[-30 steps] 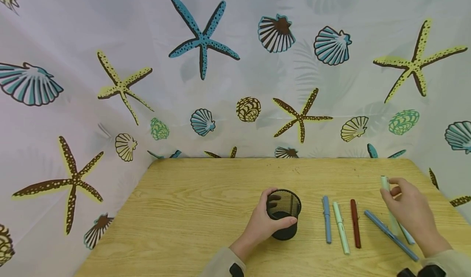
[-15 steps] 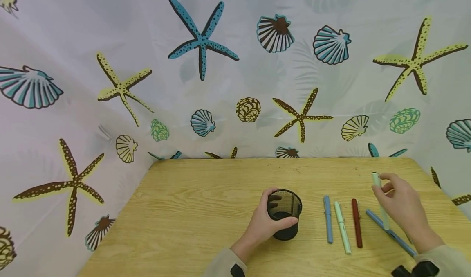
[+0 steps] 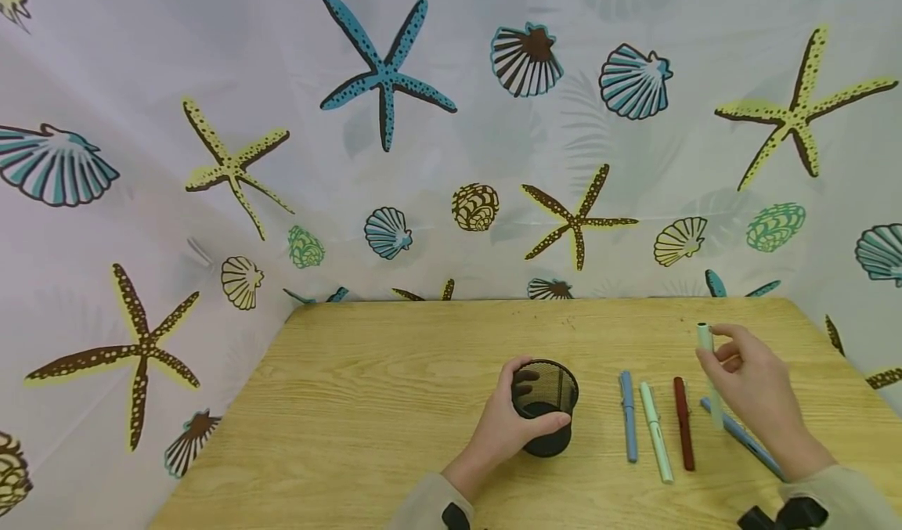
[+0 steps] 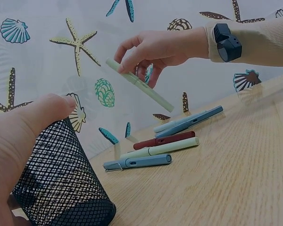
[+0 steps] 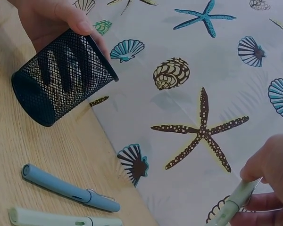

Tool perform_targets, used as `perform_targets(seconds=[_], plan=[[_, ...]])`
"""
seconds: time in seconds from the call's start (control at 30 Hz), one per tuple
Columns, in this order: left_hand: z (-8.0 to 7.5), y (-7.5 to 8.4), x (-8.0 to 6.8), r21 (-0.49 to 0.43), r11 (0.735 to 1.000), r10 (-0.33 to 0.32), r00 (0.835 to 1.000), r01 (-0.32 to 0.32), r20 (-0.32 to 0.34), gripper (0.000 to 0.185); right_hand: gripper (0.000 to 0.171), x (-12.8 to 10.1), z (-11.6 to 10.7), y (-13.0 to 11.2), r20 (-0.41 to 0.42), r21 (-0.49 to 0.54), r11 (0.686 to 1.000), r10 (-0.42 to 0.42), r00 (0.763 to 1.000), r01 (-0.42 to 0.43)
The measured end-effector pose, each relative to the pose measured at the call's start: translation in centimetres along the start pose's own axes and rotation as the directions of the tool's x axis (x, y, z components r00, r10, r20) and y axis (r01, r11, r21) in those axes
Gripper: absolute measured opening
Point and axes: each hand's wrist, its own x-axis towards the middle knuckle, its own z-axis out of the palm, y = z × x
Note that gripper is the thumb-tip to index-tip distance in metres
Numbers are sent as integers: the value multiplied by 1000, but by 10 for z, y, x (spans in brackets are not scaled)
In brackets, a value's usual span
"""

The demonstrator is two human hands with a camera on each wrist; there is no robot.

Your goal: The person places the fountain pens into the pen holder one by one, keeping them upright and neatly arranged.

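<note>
My left hand (image 3: 502, 428) grips a black mesh pen holder (image 3: 553, 442), fingers round its far side and thumb across its front. The holder stands upright on the table with no pen visible in it. Between thumb and fingers, my right hand (image 3: 759, 385) pinches a light green pen (image 4: 153, 98) near its upper end, raised above the table. Below and left of that hand lie a blue pen (image 3: 629, 419), another light green pen (image 3: 657, 434) and a dark red pen (image 3: 683, 424). A second blue pen (image 3: 752, 445) lies slanted, partly covered by the right hand.
A further pale pen (image 4: 164, 127) lies behind the slanted blue one, seen in the left wrist view. The wooden table (image 3: 366, 405) runs back to a white curtain (image 3: 451, 146) printed with shells and starfish, which also hangs along both sides.
My right hand has moved left with the light green pen, lifting it away from the pens at the right until it hangs near the dark red one. The left hand and pen holder stay put.
</note>
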Motion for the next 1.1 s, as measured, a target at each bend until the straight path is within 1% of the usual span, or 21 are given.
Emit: perform_targets(seconds=[0.13,0.27,0.37,0.8,0.93,1.1], plan=[[0,0,-1,-1,1000,0,1000,0,1,80,38,-1,4,-2,-23,31,999,-21,1000,22],[0,1,-1,3,1000,-3,1000,3,-1,80,37,-1,8,-7,-62,46,997,-64,996,66],[0,1,-1,9,1000,-2,1000,2,-5,81,36,-1,11,-11,-77,60,995,-80,994,85],[-1,0,1,-7,1000,11,1000,-11,4,80,35,1,21,-30,-117,113,986,-108,987,121],[-1,-1,0,-5,1000,18,1000,-18,5,80,35,1,24,-33,-121,134,981,-121,985,137],[-1,-1,0,-5,1000,19,1000,-19,0,80,33,2,27,-38,-145,148,975,-143,979,165]])
